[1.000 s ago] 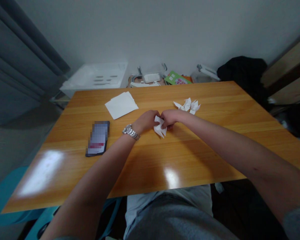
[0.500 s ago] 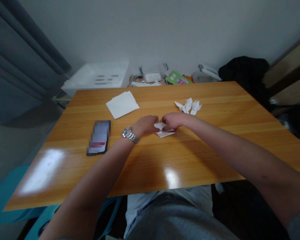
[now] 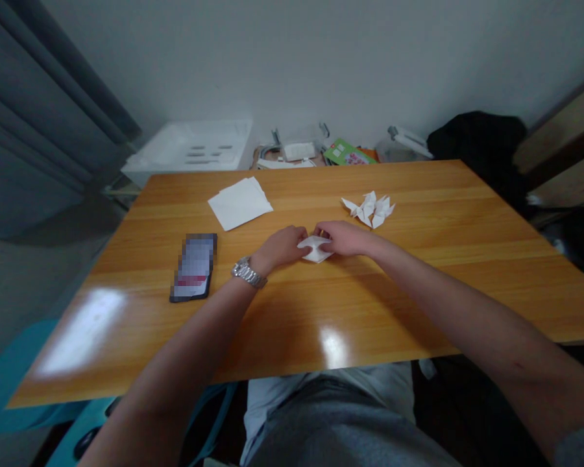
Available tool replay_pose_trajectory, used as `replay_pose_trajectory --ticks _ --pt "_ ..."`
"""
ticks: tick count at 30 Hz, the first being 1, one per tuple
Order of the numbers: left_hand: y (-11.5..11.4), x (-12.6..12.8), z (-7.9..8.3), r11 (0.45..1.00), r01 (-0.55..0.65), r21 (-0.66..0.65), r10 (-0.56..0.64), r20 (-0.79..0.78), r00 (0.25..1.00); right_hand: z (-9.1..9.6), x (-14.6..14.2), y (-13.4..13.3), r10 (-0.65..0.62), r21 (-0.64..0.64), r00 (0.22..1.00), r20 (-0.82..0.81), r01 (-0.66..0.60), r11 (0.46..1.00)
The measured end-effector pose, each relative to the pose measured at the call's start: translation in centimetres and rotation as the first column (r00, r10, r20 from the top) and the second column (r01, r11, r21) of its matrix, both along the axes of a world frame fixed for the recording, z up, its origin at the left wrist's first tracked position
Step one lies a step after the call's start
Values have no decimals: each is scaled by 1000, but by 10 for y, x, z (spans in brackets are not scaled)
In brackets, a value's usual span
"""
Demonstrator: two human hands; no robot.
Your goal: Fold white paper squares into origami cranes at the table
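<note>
A small piece of folded white paper [image 3: 317, 251] is held between my two hands, low over the middle of the table. My left hand [image 3: 288, 246], with a metal watch [image 3: 249, 272] on its wrist, pinches the paper's left side. On the right side my right hand [image 3: 341, 238] grips it, thumb in front and fingers behind. The far side of the paper is partly hidden by my fingers. Beyond my right hand lie several folded white paper figures [image 3: 370, 209]. A stack of white paper sheets [image 3: 241, 203] rests past my left hand.
A phone [image 3: 193, 267] lies on the wooden table [image 3: 282, 331] to the left. Behind the table's far edge are a white plastic tray [image 3: 189, 146], a green booklet [image 3: 349, 153] and a black bag or cloth [image 3: 477, 146]. A blue chair [image 3: 19, 383] stands at the lower left.
The folded paper has turned and its flaps sit closer together. My right hand has shifted its grip, with the thumb now in front. My left wrist has moved slightly left.
</note>
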State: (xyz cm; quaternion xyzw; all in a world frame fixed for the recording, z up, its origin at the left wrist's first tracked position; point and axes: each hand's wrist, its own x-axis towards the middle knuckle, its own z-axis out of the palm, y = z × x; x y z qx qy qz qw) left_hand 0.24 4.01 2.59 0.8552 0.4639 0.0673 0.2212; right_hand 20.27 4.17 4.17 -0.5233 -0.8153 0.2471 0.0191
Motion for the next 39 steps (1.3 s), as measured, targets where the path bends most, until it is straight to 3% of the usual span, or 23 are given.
replay_pose_trajectory --ticks 8,19,28,34,39 --pt "-10 2 -2 997 -79 7 78 124 989 -15 1 -14 -80 75 970 -228 99 992" --pt "-20 9 -14 982 -185 48 169 231 958 -25 -5 -32 -148 181 908 -392 234 955" --pt "-22 6 -11 986 -146 -79 164 355 920 -36 -1 -35 -121 156 845 -521 234 960" --pt "-20 1 -19 990 -73 -120 123 488 864 -34 1 -37 -105 107 801 -589 207 973" --pt "-22 2 -16 984 -141 -112 179 521 835 -33 1 -41 -95 134 794 -601 217 967"
